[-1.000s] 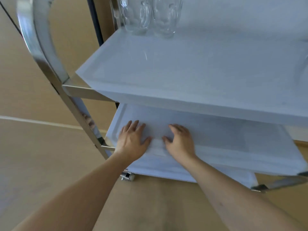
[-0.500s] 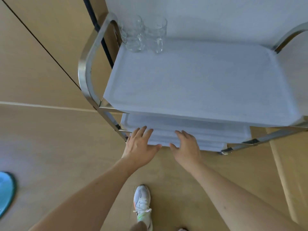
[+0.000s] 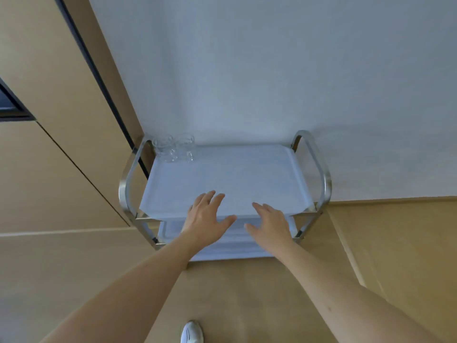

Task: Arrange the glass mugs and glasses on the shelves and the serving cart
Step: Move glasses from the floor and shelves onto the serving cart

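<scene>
A steel serving cart (image 3: 125,191) with white trays stands against the white wall. Two clear glass mugs (image 3: 173,147) sit side by side in the far left corner of its top tray (image 3: 247,174). My left hand (image 3: 205,219) hovers over the near edge of that tray, fingers spread and holding nothing. My right hand (image 3: 270,224) is beside it on the right, also spread and holding nothing. Whether either hand touches the tray I cannot tell. A lower tray (image 3: 170,231) shows under the top one, mostly hidden by my hands and arms.
Curved steel handles (image 3: 319,169) rise at both ends of the cart. A wooden panel wall with a dark gap (image 3: 99,78) runs along the left. Tan floor (image 3: 247,293) lies in front of the cart, with my white shoe (image 3: 191,332) at the bottom edge.
My hands have left the lower tray and risen to the near edge of the top tray. The camera has pulled back and up, so the whole cart shows.
</scene>
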A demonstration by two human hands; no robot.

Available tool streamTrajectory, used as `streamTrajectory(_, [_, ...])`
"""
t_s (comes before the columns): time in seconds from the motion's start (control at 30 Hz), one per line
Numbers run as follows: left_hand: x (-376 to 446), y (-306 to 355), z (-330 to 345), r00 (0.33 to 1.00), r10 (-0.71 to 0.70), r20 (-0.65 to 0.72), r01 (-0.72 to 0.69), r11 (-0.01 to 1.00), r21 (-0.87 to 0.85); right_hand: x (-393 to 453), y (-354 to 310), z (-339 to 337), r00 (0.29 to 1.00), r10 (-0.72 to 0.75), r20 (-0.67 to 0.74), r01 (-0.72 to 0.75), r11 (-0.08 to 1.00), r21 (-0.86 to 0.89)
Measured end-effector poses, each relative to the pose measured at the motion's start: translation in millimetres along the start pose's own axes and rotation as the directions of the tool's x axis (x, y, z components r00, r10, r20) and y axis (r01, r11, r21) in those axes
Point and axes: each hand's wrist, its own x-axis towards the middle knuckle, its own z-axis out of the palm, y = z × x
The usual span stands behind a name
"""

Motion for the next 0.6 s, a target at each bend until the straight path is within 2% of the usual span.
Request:
streamTrajectory(0.17, [30.8, 86.6, -36.7, 0.979, 0.186, -0.079, -0.182, 0.982, 0.055, -16.9, 16.4, -79.8, 0.991, 0.027, -0.134, -0.027, 1.000, -0.002])
streamTrajectory(0.33, [73.8, 162.3, -64.2, 0.926, 0.365, -0.097, -0.358, 0.930, 0.077, -23.1, 31.3, -154.0, 0.953, 0.095, -0.289, -0.102, 0.995, -0.009])
streamTrajectory(0.5, [116.6, 233.5, -82.7, 0.835, 0.537, -0.117, -0.537, 0.843, 0.037, -26.1, 47.5, -211.8, 0.870, 0.205, -0.448, -0.214, 0.976, 0.031])
streamTrajectory(0.6, [138.1, 275.3, -90.0, 0.752, 0.652, -0.095, -0.651, 0.758, 0.051, -30.9, 60.2, -243.9, 0.798, 0.281, -0.533, -0.280, 0.956, 0.084])
